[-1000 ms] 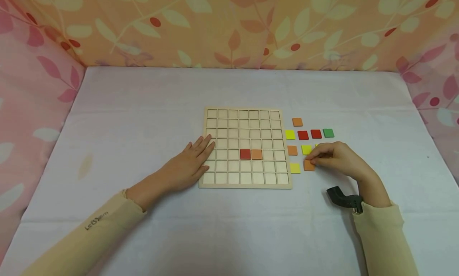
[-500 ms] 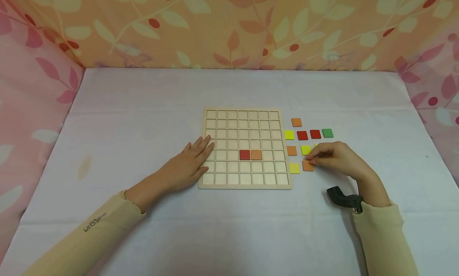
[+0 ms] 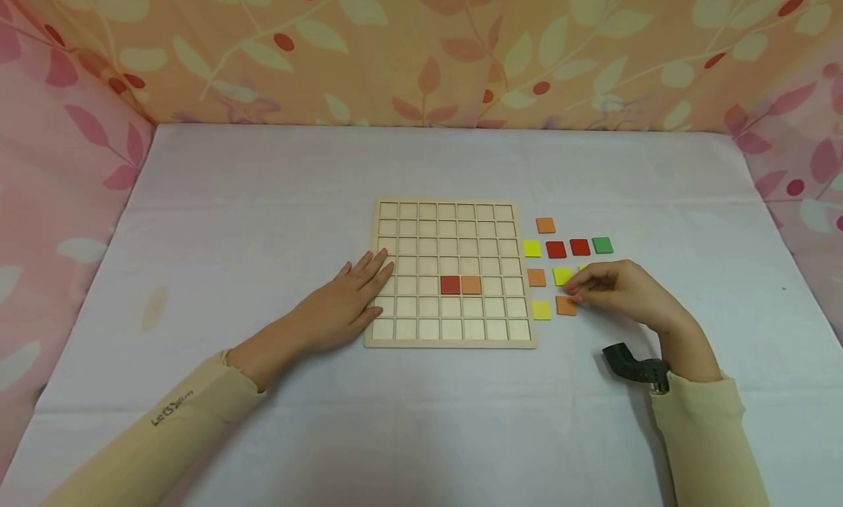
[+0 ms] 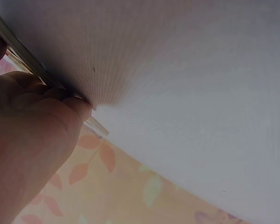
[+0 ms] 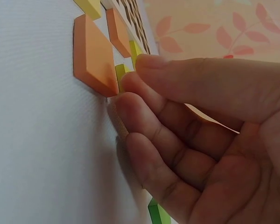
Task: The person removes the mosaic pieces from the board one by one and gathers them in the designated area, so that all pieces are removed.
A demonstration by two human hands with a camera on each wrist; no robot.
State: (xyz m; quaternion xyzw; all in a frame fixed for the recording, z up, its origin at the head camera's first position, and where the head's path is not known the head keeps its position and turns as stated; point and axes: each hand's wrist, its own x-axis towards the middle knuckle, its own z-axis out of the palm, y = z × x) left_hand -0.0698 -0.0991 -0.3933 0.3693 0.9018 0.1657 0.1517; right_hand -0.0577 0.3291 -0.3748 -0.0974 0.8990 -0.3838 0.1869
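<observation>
A square wooden grid board [image 3: 451, 343] lies on the white cloth, with a red tile [image 3: 450, 284] and an orange tile [image 3: 470, 284] side by side in its cells. My left hand [image 3: 339, 306] rests on the board's left edge with fingers stretched out; in the left wrist view the board's rim [image 4: 18, 42] runs along that hand [image 4: 37, 121]. Right of the board, my right hand [image 3: 622, 293] has loosely bent fingertips at the edge of a loose orange tile [image 3: 565, 306]. The right wrist view shows this tile [image 5: 94, 56] flat on the cloth, with nothing visible between thumb and fingers.
Several loose tiles lie right of the board, among them an orange one [image 3: 545, 225], a green one [image 3: 602, 245], a red one [image 3: 556, 249] and a yellow one [image 3: 541, 310]. A black curved device [image 3: 632, 363] sticks out at the right sleeve. Patterned cloth walls [image 3: 421, 53] border the table.
My right wrist has shifted very slightly to the right, with the fingertips staying by the loose orange tile. The left hand keeps its place on the board.
</observation>
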